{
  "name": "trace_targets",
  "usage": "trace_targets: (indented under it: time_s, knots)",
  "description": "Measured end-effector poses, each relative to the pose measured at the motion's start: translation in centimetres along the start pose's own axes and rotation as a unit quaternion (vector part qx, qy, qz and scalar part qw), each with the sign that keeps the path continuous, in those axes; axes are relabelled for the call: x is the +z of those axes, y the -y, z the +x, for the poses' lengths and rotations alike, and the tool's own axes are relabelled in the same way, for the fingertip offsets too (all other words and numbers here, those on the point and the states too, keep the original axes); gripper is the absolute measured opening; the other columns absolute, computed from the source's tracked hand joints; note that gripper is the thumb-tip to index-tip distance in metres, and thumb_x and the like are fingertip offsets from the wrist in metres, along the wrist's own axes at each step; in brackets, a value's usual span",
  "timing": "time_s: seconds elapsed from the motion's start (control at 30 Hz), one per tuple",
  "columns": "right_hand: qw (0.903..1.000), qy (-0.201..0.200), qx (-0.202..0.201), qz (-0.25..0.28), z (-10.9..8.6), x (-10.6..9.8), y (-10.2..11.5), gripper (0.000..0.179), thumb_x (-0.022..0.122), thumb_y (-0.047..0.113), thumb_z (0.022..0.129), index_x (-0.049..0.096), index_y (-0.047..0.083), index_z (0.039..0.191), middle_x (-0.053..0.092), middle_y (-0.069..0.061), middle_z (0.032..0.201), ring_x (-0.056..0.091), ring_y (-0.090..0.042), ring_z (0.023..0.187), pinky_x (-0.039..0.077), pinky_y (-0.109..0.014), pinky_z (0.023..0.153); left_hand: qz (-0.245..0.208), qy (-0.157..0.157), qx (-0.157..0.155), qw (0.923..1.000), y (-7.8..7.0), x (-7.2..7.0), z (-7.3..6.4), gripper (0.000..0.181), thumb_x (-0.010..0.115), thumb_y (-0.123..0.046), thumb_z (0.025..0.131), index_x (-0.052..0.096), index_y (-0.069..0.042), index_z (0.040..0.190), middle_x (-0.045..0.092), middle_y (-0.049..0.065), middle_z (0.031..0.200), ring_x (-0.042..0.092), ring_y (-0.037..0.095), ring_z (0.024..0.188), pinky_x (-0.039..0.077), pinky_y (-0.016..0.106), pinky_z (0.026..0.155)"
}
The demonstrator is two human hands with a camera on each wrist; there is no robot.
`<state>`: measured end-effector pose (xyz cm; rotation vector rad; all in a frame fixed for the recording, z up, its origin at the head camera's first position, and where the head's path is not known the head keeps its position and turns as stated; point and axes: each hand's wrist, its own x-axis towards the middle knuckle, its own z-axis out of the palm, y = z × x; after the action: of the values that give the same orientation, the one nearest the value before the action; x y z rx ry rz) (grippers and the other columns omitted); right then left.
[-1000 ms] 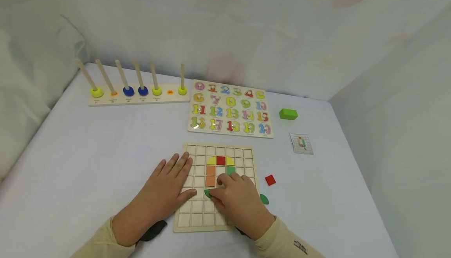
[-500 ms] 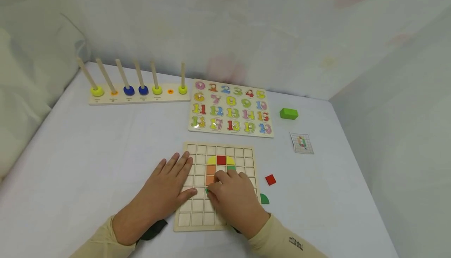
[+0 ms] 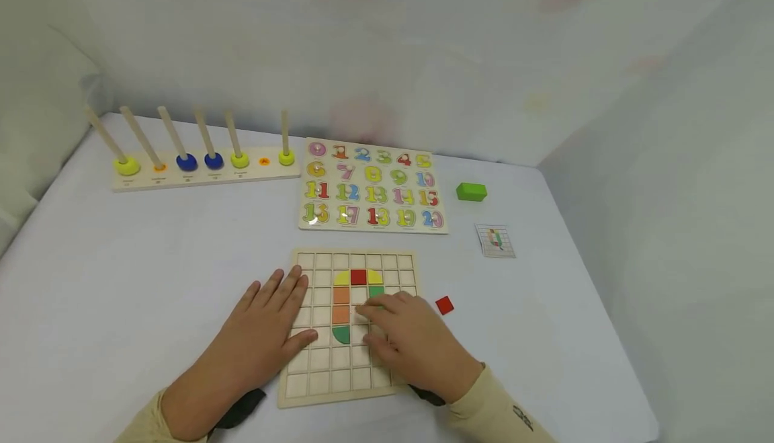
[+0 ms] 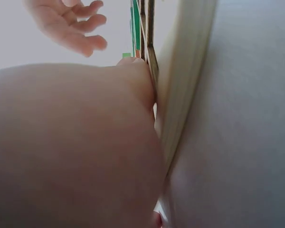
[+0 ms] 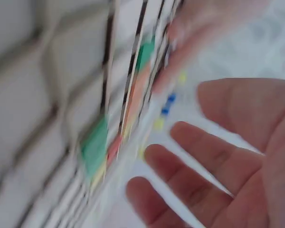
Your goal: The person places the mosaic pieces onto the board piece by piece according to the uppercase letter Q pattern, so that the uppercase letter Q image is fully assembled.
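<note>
A wooden grid board [image 3: 297, 384] lies flat on the white table. My left hand [image 3: 261, 327] rests on its left edge with fingers straight and spread. Over the board's right half hovers my right hand [image 3: 417, 339], its fingers relaxed and holding nothing, as the right wrist view also shows. Set in the squares are a green quarter-circle tile [image 3: 341, 335], two orange square tiles [image 3: 341, 304], a red square tile [image 3: 359, 277] flanked by yellow quarter-circle tiles [image 3: 375, 277], and a green tile [image 3: 376, 291] partly behind my right fingers.
A loose red square tile [image 3: 444, 305] lies right of the board. Beyond are a pattern card [image 3: 496, 240], a green block [image 3: 471, 191], a number puzzle board [image 3: 373, 185] and a peg stand [image 3: 208, 177] with rings. Cloth walls [image 3: 387, 46] surround the table.
My right fingers have let go of the green quarter-circle tile, which now lies in its square, and lifted away to the right. The left hand stays on the board; the head view has shifted.
</note>
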<state>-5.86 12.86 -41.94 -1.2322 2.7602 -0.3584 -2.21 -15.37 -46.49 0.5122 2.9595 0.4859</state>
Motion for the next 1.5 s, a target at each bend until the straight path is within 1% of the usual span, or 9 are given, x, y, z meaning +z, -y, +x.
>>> trace_targets:
  time_s: [0.2,0.37,0.43,0.57,0.77,0.97,1.07,1.3,1.5]
  knots:
    - [0.9756,-0.145,0.164,-0.010,-3.5,-1.3,-4.7,0.026,0.081,0.016,0.096,0.080,0.011,0.122,0.075,-0.005,0.122,0.071,-0.028,0.104,0.060,-0.045,0.082,-0.003,0.000,0.000,1.0000,0.0,-0.3,-0.2,0.090,0.065,-0.055,0.104,0.033,0.003,0.165,0.026,0.020,0.173,0.025,0.045,0.158,0.022,0.067,0.123]
    - [0.9551,-0.074,0.286,-0.017,-5.4,-0.5,-7.2,0.034,0.088,0.027,0.091,0.081,0.011,0.120,0.077,-0.004,0.117,0.073,-0.027,0.101,0.062,-0.041,0.073,-0.006,0.001,0.002,1.0000,0.0,-0.5,-0.2,0.089,0.065,-0.054,0.104,0.033,0.003,0.165,0.026,0.020,0.173,0.025,0.045,0.157,0.022,0.067,0.123]
    - [0.9566,-0.049,0.287,-0.005,-5.6,-0.1,-7.4,0.035,0.090,0.028,0.089,0.082,0.010,0.118,0.077,-0.003,0.113,0.074,-0.025,0.102,0.063,-0.041,0.078,-0.008,0.001,0.002,1.0000,0.0,-0.5,-0.2,0.089,0.064,-0.054,0.105,0.032,0.003,0.166,0.026,0.020,0.173,0.025,0.045,0.158,0.022,0.067,0.123]
    - [0.9665,-0.079,0.241,0.036,-4.8,0.3,-6.3,0.027,0.091,0.019,0.086,0.083,0.009,0.110,0.078,0.001,0.105,0.072,-0.020,0.100,0.061,-0.040,0.089,-0.005,0.004,0.000,1.0000,-0.1,-0.5,-0.1,0.090,0.065,-0.054,0.104,0.032,0.003,0.166,0.026,0.020,0.173,0.025,0.045,0.158,0.022,0.067,0.123]
    - [0.9954,-0.063,0.053,0.049,-1.6,1.0,-2.1,0.020,0.090,0.024,0.090,0.085,0.014,0.107,0.079,0.005,0.105,0.070,-0.014,0.095,0.059,-0.031,0.085,-0.004,0.007,-0.002,1.0000,-0.1,-0.6,0.0,0.089,0.065,-0.054,0.104,0.033,0.003,0.165,0.026,0.020,0.173,0.025,0.045,0.157,0.021,0.067,0.123]
    - [0.9980,-0.031,-0.056,-0.004,0.7,1.3,0.2,0.010,0.087,0.024,0.094,0.087,0.020,0.103,0.074,0.005,0.104,0.063,-0.013,0.085,0.053,-0.022,0.075,-0.003,0.002,0.000,1.0000,0.0,-0.5,-0.1,0.089,0.063,-0.055,0.105,0.033,0.003,0.165,0.026,0.019,0.173,0.025,0.044,0.158,0.021,0.066,0.124]
    - [0.9989,-0.036,-0.030,0.003,0.2,0.2,-0.6,0.011,0.082,0.022,0.098,0.087,0.018,0.107,0.074,0.004,0.106,0.067,-0.014,0.091,0.057,-0.027,0.079,0.001,0.002,0.006,1.0000,-0.2,-0.5,0.1,0.088,0.064,-0.055,0.105,0.034,0.003,0.165,0.026,0.019,0.173,0.026,0.044,0.157,0.022,0.066,0.124]
    - [0.9823,-0.023,0.184,0.028,-4.6,-2.3,-4.9,0.027,0.086,0.021,0.093,0.082,0.020,0.119,0.075,0.009,0.114,0.069,-0.013,0.097,0.059,-0.037,0.081,0.003,0.001,0.013,0.9999,-0.5,-0.5,0.6,0.089,0.065,-0.054,0.104,0.033,0.003,0.165,0.026,0.020,0.173,0.025,0.045,0.157,0.022,0.066,0.124]
    - [0.9826,0.028,0.176,0.051,-6.8,-0.5,-6.1,0.029,0.092,0.023,0.087,0.084,0.019,0.115,0.073,0.012,0.110,0.064,-0.005,0.089,0.057,-0.028,0.074,-0.005,0.013,-0.001,0.9999,0.2,-0.2,0.1,0.091,0.064,-0.055,0.104,0.031,0.003,0.166,0.023,0.019,0.174,0.023,0.046,0.158,0.019,0.067,0.124]
